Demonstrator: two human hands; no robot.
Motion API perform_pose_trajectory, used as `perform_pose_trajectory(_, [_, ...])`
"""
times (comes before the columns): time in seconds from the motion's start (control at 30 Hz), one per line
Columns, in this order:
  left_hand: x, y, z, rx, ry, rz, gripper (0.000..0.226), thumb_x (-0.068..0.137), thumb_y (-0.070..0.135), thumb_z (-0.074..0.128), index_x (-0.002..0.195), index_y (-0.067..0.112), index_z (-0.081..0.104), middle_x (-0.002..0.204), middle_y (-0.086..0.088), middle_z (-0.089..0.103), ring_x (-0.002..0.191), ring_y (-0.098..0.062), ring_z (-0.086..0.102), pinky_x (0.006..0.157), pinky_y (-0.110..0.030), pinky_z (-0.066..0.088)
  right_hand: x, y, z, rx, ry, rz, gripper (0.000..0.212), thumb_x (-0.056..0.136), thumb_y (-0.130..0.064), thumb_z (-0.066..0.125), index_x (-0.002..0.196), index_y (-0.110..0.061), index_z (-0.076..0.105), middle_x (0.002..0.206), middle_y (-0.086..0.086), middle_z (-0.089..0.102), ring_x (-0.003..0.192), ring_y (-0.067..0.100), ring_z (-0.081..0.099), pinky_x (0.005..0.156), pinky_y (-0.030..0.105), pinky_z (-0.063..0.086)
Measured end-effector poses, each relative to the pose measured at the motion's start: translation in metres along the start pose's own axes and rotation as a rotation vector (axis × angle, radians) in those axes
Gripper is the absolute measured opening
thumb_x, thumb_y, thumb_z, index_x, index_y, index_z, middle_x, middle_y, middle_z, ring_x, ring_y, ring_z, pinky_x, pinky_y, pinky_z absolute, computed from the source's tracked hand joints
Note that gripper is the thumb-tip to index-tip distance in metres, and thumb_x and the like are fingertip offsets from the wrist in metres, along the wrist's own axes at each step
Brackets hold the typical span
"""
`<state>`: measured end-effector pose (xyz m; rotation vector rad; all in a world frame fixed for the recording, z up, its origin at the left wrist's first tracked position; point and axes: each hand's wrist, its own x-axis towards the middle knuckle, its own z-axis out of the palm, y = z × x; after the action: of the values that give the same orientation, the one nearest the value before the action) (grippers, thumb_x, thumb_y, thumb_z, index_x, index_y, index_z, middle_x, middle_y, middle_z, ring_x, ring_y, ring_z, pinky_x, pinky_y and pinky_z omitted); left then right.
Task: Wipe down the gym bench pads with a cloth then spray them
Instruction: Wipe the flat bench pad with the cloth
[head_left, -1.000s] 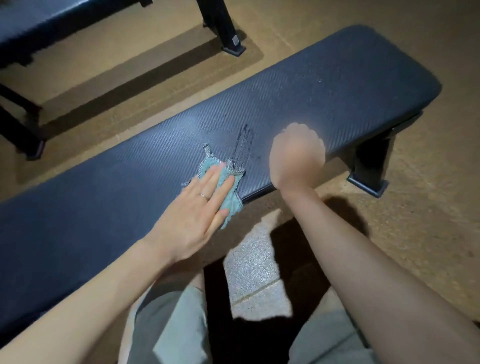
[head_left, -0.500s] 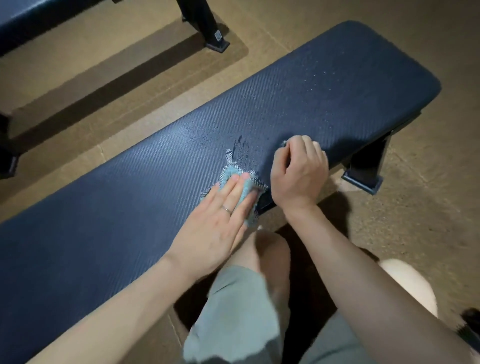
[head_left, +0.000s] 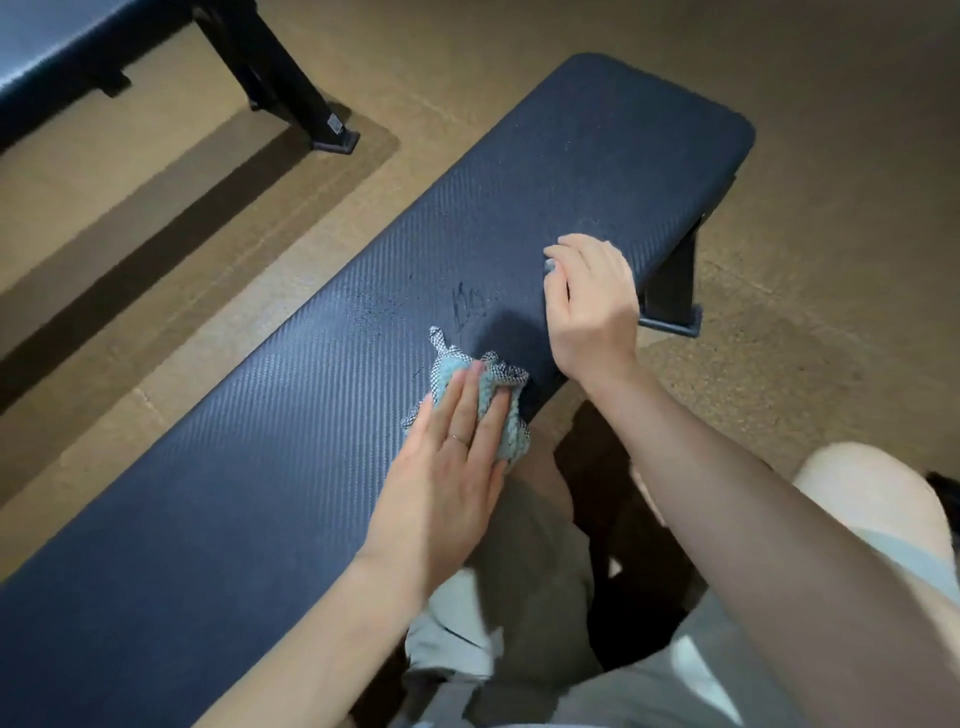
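Two hands worked the near edge of the bench pad (head_left: 311, 493). The left hand (head_left: 441, 467) lay flat on a teal cloth (head_left: 498, 410) with straight fingers set close together, pressing it to the pad, probably so the whole palm could drive a wipe and keep the fabric from bunching. The right hand (head_left: 592, 306) sat just beyond it, toward the pad's far end, its fingers curled down over something small and grey at the fingertips; what that was could not be told, and it may have been held ready for the spraying step. The cloth was crumpled, edged with a checked trim, and lay at the pad's front edge, partly hanging over it. The pad was dark navy with a fine woven texture, and darker wet-looking marks (head_left: 467, 306) showed just past the cloth, which suggested the wiping was only partly done. A second bench (head_left: 62, 47) stood apart on the brown floor (head_left: 831, 156)
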<state>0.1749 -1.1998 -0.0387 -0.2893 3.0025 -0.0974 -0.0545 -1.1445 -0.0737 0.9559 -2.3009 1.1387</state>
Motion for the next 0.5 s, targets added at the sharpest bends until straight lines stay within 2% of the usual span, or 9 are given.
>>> perform_pose_trajectory(0.13, [-0.014, -0.002, -0.001, 0.043, -0.032, 0.008, 0.063, 0.111, 0.03, 0.008, 0.155, -0.004, -0.022, 0.163, -0.034, -0.02, 0.154, -0.047, -0.014, 0.125, -0.057, 0.012, -0.001, -0.005, -0.004, -0.029, -0.009, -0.028, 0.019, 0.098, -0.004, 0.054, 0.104, -0.002, 0.071, 0.111, 0.012, 0.069, 0.106, 0.031, 0.064, 0.1, 0.046, 0.047])
perform_pose_trajectory(0.2, [-0.005, 0.005, -0.006, 0.086, -0.028, 0.012, 0.063, 0.111, 0.028, 0.01, 0.155, -0.007, -0.021, 0.161, -0.036, -0.021, 0.153, -0.05, -0.015, 0.125, -0.059, 0.011, 0.001, -0.008, -0.003, -0.048, -0.017, 0.007, 0.021, 0.098, -0.005, 0.052, 0.104, -0.003, 0.072, 0.112, 0.011, 0.07, 0.107, 0.031, 0.064, 0.103, 0.047, 0.046])
perform_pose_trajectory(0.3, [0.016, 0.011, -0.003, 0.03, 0.019, -0.011, 0.062, 0.111, 0.023, 0.02, 0.16, -0.003, -0.006, 0.165, -0.032, -0.013, 0.155, -0.046, -0.009, 0.126, -0.057, 0.012, 0.0, -0.009, 0.0, -0.064, 0.034, 0.055, 0.02, 0.096, -0.001, 0.053, 0.099, -0.003, 0.072, 0.108, 0.011, 0.072, 0.105, 0.028, 0.064, 0.105, 0.04, 0.043])
perform_pose_trajectory(0.4, [0.044, 0.014, 0.0, -0.065, 0.078, 0.004, 0.062, 0.109, 0.02, 0.033, 0.162, 0.0, 0.008, 0.168, -0.027, 0.0, 0.157, -0.041, 0.0, 0.127, -0.054, 0.015, 0.007, -0.003, -0.004, -0.015, 0.065, 0.02, 0.019, 0.095, 0.003, 0.052, 0.091, 0.0, 0.07, 0.095, 0.012, 0.072, 0.091, 0.03, 0.067, 0.093, 0.039, 0.049])
perform_pose_trajectory(0.5, [0.076, 0.015, -0.007, -0.161, 0.08, 0.029, 0.061, 0.109, 0.032, 0.027, 0.162, 0.004, 0.015, 0.169, -0.022, 0.008, 0.158, -0.035, 0.005, 0.128, -0.05, 0.012, 0.016, 0.002, -0.011, 0.063, -0.022, 0.103, 0.029, 0.099, -0.006, 0.044, 0.083, 0.0, 0.068, 0.086, 0.009, 0.07, 0.083, 0.028, 0.067, 0.085, 0.042, 0.052])
